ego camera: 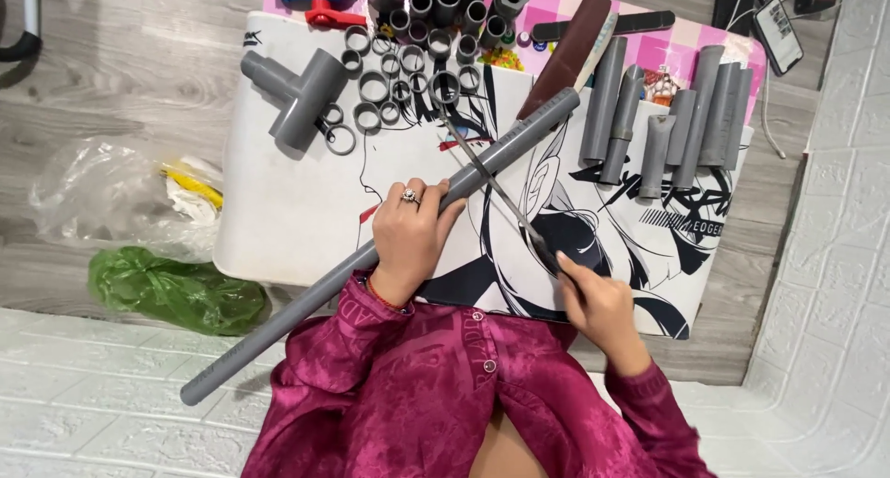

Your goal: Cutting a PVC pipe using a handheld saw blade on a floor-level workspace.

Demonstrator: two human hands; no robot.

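A long grey plastic pipe [519,140] lies diagonally across a white printed mat [297,209], from lower left to upper right. My left hand [411,229], with a ring on one finger, presses down on the pipe near its middle. My right hand [598,302] grips the handle of a thin saw blade [487,170], whose blade crosses over the pipe just right of my left hand. Both sleeves are magenta.
Several short grey pipe rings [389,70] and a grey tee fitting [301,96] lie at the mat's top left. Cut pipe lengths [677,116] stand in a row at the top right. Plastic bags [167,288] lie on the floor to the left.
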